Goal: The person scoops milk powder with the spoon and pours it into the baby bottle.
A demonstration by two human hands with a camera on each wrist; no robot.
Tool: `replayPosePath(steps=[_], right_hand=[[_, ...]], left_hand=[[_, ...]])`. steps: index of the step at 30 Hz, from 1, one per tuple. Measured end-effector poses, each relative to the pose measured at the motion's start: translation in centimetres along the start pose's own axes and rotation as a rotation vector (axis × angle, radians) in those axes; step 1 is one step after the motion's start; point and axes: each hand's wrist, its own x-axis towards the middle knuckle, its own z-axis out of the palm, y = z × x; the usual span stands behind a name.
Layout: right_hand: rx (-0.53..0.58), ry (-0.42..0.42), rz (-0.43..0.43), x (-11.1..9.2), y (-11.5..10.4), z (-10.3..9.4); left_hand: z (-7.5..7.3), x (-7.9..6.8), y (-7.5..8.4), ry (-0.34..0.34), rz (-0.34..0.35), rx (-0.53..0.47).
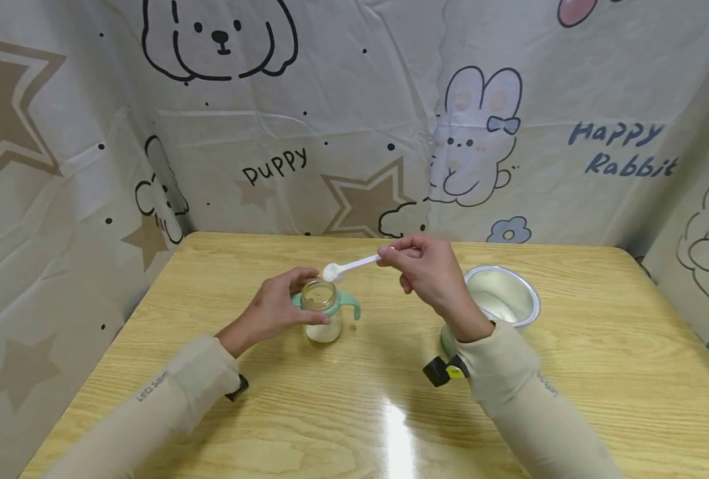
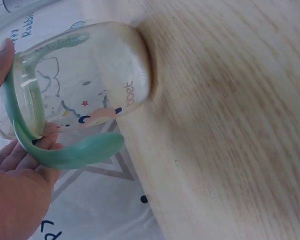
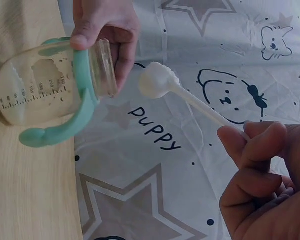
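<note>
A clear baby bottle with a green two-handled collar stands upright on the table, its mouth uncovered. Pale powder lies in its bottom, and measuring marks show on its side in the right wrist view. Around its collar and neck, my left hand holds it with thumb and fingers on opposite sides. My right hand pinches the handle end of a white measuring scoop. White powder is heaped in the scoop's bowl, which hangs just above the bottle's mouth without touching it.
An uncovered round tin with a silvery rim stands right of the bottle, partly hidden by my right wrist; pale powder lies inside. The wooden table meets a printed cloth at its back.
</note>
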Motion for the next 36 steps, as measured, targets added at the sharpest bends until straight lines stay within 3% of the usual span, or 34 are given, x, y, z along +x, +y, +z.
replayPosePath(steps=[15,27,36], right_hand=[[-0.076,-0.072,-0.063,0.1,0.9,2.3],[-0.308,-0.079,-0.286,-1.0,1.2,3.0],[-0.389,-0.105,-0.319,-1.3,1.2,2.7]], left_hand=[[0.1,-0.1,-0.1,0.004,-0.025,-0.016],[0.0,0.0,0.0,-0.007,-0.026,0.007],[-0.1,-0.1,0.0,-0.006,-0.025,0.001]])
